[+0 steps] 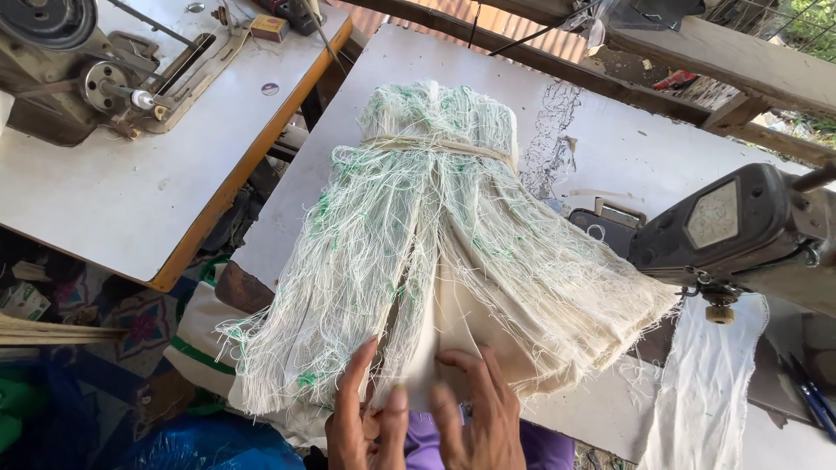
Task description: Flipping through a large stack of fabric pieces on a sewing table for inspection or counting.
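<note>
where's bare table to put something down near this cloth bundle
Bare white tabletop lies beyond the tied cloth bundle, between it and the sewing machine. The other table at left has room. Near both hands, cloth crowds everything.

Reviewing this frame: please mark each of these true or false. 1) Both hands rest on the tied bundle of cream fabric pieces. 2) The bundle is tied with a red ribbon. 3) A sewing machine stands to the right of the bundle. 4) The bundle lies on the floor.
1) True: the left hand and right hand press on the bundle.
2) False: a pale band ties it.
3) True: sewing machine.
4) False: it lies on the white table.
</note>
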